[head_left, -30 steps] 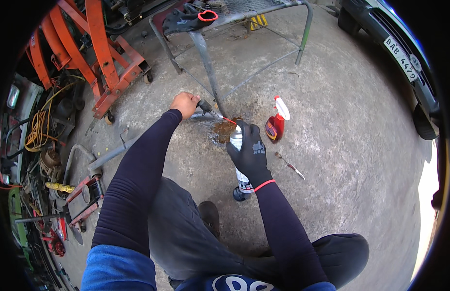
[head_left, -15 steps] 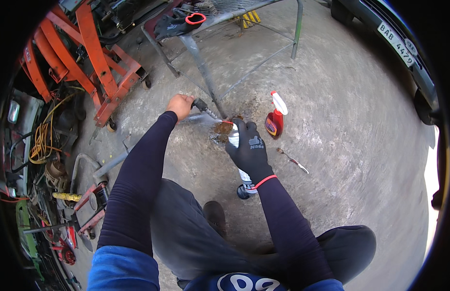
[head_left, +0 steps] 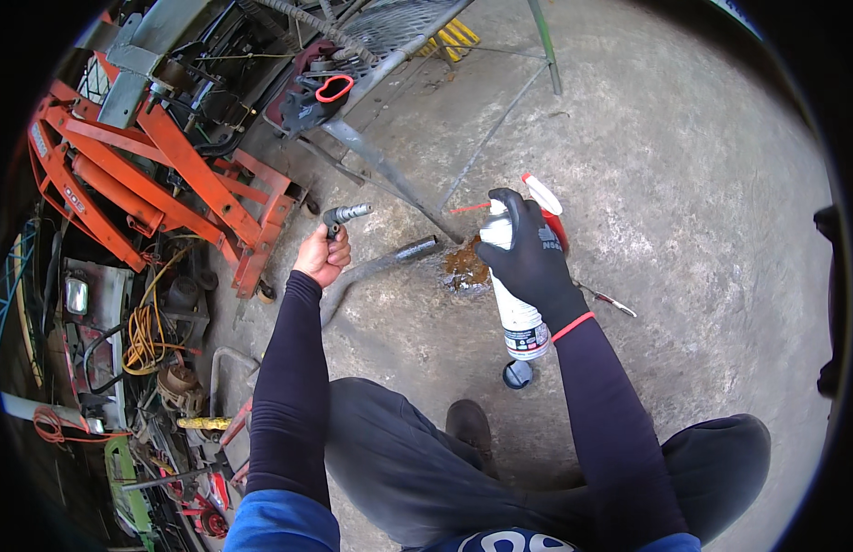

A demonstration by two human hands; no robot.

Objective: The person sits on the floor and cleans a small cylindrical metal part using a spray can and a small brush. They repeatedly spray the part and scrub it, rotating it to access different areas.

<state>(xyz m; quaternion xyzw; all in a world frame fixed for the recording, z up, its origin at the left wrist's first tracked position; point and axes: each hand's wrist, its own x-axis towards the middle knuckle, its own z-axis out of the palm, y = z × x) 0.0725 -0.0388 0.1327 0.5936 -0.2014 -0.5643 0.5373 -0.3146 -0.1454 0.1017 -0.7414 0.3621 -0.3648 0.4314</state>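
Observation:
My bare left hand [head_left: 323, 258] is closed around a small part with a black angled end and a grey ribbed metal barrel [head_left: 356, 212], its tip pointing right. I cannot tell its exact kind. To the right, my right hand [head_left: 535, 267], in a black glove with a red cuff edge, grips a white aerosol can [head_left: 517, 317]. From the can's nozzle a thin red straw [head_left: 470, 208] points left toward the part, with a gap between them. Behind the gloved hand stands a red spray bottle with a white trigger head [head_left: 542, 195], partly hidden.
A wet brown patch [head_left: 465, 269] marks the concrete floor beside a metal pipe [head_left: 390, 259]. A black cap [head_left: 518, 374] and a small brush [head_left: 614, 301] lie nearby. Ahead stands a metal-framed table [head_left: 376, 166] with a glove on it; orange lifting equipment [head_left: 192, 179] occupies the left.
My left hand has lifted the part off the patch and turned its barrel upward. My right hand has moved right with the can; the straw no longer reaches the part, and the spray mist is gone.

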